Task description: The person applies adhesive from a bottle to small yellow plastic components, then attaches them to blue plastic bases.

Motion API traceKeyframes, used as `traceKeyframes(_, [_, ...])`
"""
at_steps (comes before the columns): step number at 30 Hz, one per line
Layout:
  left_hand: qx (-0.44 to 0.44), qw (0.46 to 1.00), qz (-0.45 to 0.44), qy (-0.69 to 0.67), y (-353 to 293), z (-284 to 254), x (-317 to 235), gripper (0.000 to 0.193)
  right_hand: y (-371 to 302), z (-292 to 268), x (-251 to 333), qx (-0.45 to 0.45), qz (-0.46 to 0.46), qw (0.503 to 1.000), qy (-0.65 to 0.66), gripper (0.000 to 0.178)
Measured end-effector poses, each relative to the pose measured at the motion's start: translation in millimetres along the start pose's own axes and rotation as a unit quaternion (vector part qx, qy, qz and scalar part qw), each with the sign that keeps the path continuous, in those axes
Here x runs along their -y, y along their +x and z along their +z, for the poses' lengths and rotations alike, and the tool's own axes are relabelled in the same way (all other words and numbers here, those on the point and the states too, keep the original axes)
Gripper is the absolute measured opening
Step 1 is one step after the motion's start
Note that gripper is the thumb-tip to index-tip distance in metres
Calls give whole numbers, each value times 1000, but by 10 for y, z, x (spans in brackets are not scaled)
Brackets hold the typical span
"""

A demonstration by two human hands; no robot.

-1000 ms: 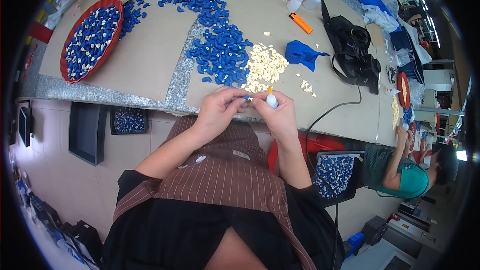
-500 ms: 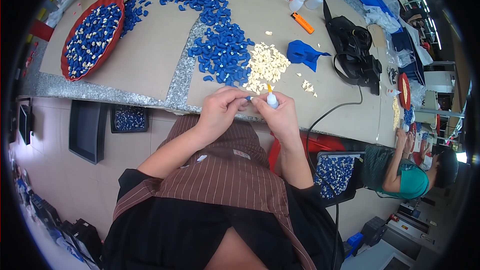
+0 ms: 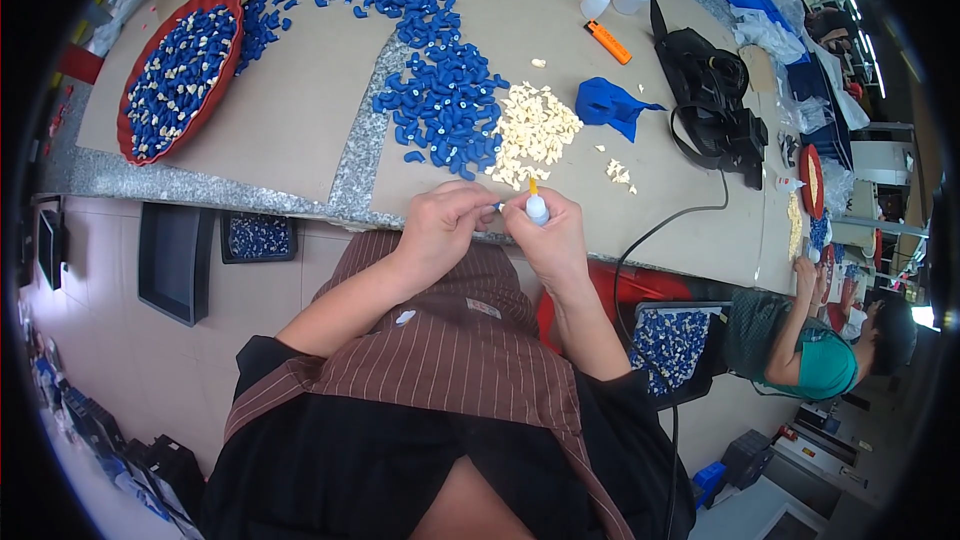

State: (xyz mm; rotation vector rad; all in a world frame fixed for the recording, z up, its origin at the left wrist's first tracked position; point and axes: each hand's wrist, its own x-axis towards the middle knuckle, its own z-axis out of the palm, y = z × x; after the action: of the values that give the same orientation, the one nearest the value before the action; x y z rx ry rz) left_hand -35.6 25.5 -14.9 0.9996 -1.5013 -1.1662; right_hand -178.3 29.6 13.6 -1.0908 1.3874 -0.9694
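Observation:
Close to the table's near edge, my left hand (image 3: pixel 440 224) pinches a small blue piece (image 3: pixel 498 207), mostly covered by the fingertips. Beside it, my right hand (image 3: pixel 554 240) is closed around a small white squeeze bottle (image 3: pixel 537 210) with a yellow tip pointing away from me. The right thumb and finger come up to the blue piece too; whether they touch it I cannot make out. Just beyond the hands lie a heap of curved blue pieces (image 3: pixel 445 110) and a heap of small cream pieces (image 3: pixel 538 128).
A red scalloped bowl (image 3: pixel 237 35) of mixed blue and cream pieces stands at left. Rightward lie a blue cloth scrap (image 3: pixel 610 108), an orange lighter (image 3: pixel 608 42), two bottles and a black strapped device (image 3: pixel 705 70) with a cable (image 3: pixel 660 220). Another person (image 3: pixel 815 360) works at far right.
My right hand has shifted slightly left and the bottle has turned a little in it. The left hand still pinches the blue piece near the same spot.

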Motion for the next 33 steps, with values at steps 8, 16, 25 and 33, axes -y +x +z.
traceKeyframes(8, [1,1000,0,14,8,-5,-37,15,-7,17,39,1,19,999,35,8])
traceKeyframes(16, [0,885,-252,-391,47,-461,-306,22,43,-249,90,43,68,965,250,21])
traceKeyframes(25, [-1,914,50,403,121,-674,-97,19,46,-304,36,63,-26,967,245,27])
traceKeyframes(33, [-46,919,76,384,55,-535,-142,18,99,-342,-281,-15,-100,962,253,23])
